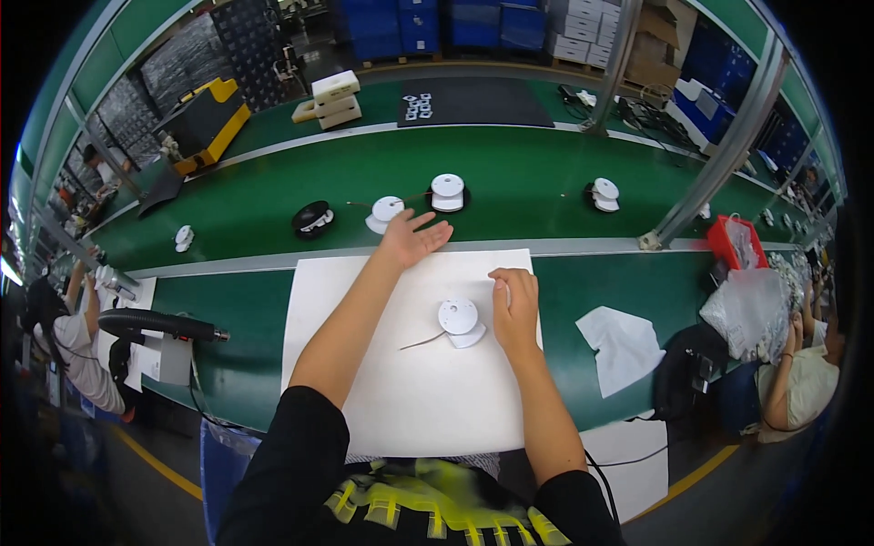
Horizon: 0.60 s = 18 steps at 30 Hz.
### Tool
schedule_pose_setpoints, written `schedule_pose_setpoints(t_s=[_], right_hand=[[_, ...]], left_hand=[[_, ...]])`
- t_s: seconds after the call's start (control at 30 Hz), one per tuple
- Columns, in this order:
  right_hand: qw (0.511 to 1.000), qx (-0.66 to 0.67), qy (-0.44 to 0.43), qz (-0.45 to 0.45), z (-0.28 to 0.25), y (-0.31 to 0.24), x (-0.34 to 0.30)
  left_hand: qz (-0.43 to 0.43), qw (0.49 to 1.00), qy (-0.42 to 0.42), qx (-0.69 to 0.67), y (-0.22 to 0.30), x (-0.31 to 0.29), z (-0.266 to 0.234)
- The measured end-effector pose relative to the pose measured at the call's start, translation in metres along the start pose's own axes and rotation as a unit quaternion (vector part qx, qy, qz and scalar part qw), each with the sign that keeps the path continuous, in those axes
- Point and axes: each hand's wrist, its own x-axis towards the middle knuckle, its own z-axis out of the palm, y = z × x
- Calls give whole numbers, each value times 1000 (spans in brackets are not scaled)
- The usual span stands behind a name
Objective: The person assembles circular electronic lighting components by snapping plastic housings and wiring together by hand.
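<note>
On the white mat (401,400) lies a round white device (457,316) with a short thin wire running off to its left. Beside its right edge is my right hand (517,305), fingers curled in; whatever they may hold is hidden. My left hand (416,239) reaches past the mat's far edge, palm up and fingers spread, with nothing in it. Close to that hand, on the green belt, are one white device (387,211) and another on a black base (447,192).
More devices sit along the belt: a black-and-white one (313,218), a small white one (184,238) and one at right (604,195). A white cloth (621,349) lies right of the mat. A black handheld tool (159,323) is at left. Co-workers sit at both sides.
</note>
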Motion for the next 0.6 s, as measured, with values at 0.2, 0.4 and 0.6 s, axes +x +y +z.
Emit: schedule_pose_setpoints(t_s=[0.2, 0.4, 0.6], right_hand=[[999, 6, -30, -19, 12, -17, -1], [1000, 7, -18, -12, 9, -13, 0], [999, 14, -35, -34, 6, -14, -5]], left_hand=[[520, 377, 207, 738, 101, -28, -52], [190, 466, 432, 749, 154, -34, -68], [242, 399, 276, 840, 110, -65, -54]])
